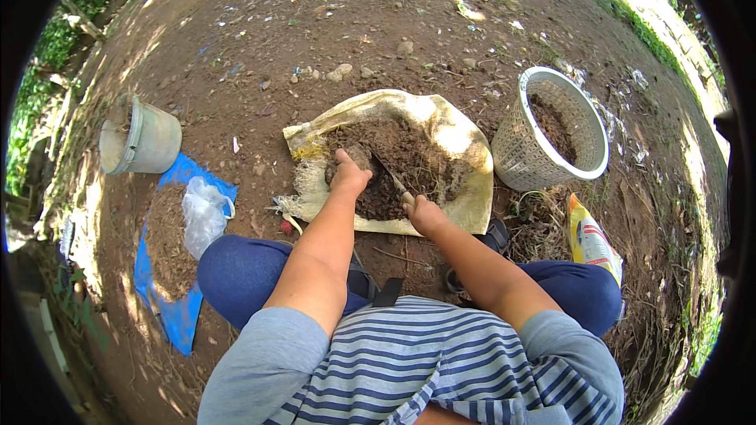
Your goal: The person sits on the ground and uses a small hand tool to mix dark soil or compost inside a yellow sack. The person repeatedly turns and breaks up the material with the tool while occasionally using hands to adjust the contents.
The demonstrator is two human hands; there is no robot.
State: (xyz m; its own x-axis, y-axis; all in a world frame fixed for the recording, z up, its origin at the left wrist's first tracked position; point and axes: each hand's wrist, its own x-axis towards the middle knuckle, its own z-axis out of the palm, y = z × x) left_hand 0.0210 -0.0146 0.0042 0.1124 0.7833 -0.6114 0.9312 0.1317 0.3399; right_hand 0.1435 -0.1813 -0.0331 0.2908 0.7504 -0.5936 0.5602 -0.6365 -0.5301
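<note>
A pale woven sack lies spread on the ground in front of me, with dark crumbly soil and bits of dry root on it. My right hand grips the handle of a knife, whose thin blade points up and left across the soil. On the left side of the sack, my left hand rests against a large clump of soil, thumb out to the right. Its fingers are partly hidden by the back of the hand. The blade's tip is close to the clump; contact cannot be made out.
Right of the sack stands a lattice plastic basket holding soil. A yellow-and-white printed bag lies by my right knee. To the left are a tipped bucket, a blue sheet bearing brown loose material, and a clear plastic bag. Small stones lie beyond.
</note>
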